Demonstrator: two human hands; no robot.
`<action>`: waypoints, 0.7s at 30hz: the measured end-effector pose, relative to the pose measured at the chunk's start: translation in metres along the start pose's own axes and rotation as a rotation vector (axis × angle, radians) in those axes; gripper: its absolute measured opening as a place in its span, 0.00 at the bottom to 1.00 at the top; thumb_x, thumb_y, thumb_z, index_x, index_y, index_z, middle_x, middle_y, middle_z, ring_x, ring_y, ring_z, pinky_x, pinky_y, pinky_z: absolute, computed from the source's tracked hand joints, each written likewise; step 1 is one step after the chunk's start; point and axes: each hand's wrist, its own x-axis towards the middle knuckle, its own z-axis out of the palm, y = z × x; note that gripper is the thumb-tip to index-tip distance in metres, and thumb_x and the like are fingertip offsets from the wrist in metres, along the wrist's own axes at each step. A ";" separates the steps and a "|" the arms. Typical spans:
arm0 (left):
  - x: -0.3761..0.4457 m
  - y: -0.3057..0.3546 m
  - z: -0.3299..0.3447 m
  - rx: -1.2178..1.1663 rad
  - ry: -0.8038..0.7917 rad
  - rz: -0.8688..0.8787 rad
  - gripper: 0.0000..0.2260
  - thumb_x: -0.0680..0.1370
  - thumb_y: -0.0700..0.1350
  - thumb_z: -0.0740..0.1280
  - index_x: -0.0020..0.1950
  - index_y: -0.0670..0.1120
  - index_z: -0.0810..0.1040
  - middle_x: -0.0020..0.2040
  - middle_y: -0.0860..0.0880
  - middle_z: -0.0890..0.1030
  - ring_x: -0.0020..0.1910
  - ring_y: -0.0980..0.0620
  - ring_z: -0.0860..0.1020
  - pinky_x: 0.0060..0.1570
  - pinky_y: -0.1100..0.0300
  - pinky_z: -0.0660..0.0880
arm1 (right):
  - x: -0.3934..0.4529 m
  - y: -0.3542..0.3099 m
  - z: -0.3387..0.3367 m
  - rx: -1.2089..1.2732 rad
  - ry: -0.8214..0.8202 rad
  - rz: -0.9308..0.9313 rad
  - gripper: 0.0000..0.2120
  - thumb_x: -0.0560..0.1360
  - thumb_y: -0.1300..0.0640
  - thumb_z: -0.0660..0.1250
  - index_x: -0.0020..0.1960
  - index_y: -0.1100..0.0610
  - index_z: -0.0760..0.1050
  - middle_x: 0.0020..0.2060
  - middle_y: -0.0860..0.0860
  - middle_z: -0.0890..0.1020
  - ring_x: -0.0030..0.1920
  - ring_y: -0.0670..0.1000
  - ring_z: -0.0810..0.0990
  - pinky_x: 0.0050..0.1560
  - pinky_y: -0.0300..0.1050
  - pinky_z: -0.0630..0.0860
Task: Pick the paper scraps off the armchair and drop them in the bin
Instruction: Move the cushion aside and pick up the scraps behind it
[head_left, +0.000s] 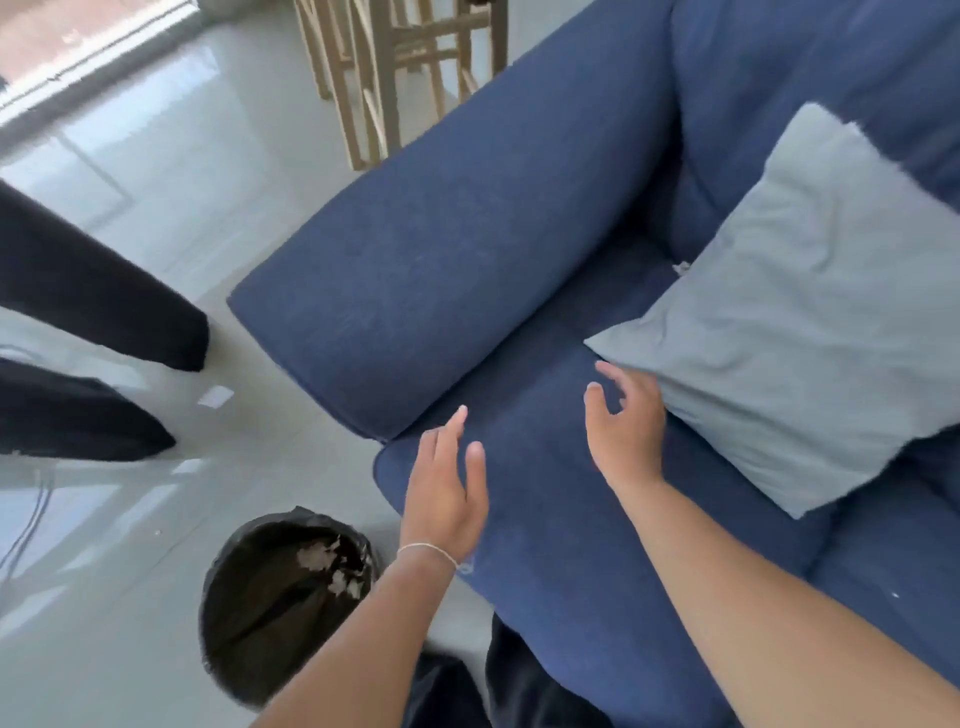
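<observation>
The blue armchair (467, 249) fills the middle and right of the head view. My left hand (447, 488) hovers over the front of the seat, fingers apart, holding nothing. My right hand (623, 421) is open above the seat, its fingertips near the corner of a grey cushion (810, 312). A small white paper scrap (681, 267) peeks out at the cushion's left edge, deep in the seat. Another tiny white speck (894, 595) lies on the right seat part. The bin (285, 597), lined with a black bag, stands on the floor below left and holds paper scraps (332, 564).
A white paper piece (215, 397) lies on the glossy tiled floor (156, 166) left of the armrest. Another person's dark trouser legs (93, 291) stand at the left. Wooden chair legs (389, 78) stand behind the armchair. A cable (26, 530) runs along the floor.
</observation>
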 end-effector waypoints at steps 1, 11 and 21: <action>0.011 0.017 0.015 -0.016 -0.039 0.024 0.23 0.82 0.59 0.53 0.76 0.56 0.63 0.65 0.58 0.71 0.61 0.69 0.70 0.62 0.66 0.66 | 0.014 0.001 -0.019 0.037 0.079 0.005 0.15 0.78 0.58 0.65 0.64 0.52 0.79 0.58 0.46 0.75 0.56 0.42 0.76 0.57 0.30 0.70; 0.117 0.175 0.164 -0.038 -0.369 0.144 0.32 0.79 0.63 0.58 0.80 0.56 0.52 0.71 0.54 0.65 0.51 0.83 0.67 0.54 0.63 0.68 | 0.113 0.071 -0.210 0.030 0.934 0.149 0.29 0.74 0.46 0.68 0.72 0.56 0.71 0.62 0.56 0.71 0.63 0.56 0.71 0.67 0.48 0.69; 0.163 0.252 0.221 -0.142 -0.474 0.136 0.24 0.73 0.65 0.69 0.66 0.59 0.71 0.56 0.67 0.78 0.58 0.69 0.75 0.60 0.57 0.73 | 0.123 0.090 -0.237 0.285 0.522 0.221 0.44 0.70 0.28 0.66 0.79 0.35 0.49 0.72 0.29 0.60 0.71 0.32 0.62 0.66 0.32 0.60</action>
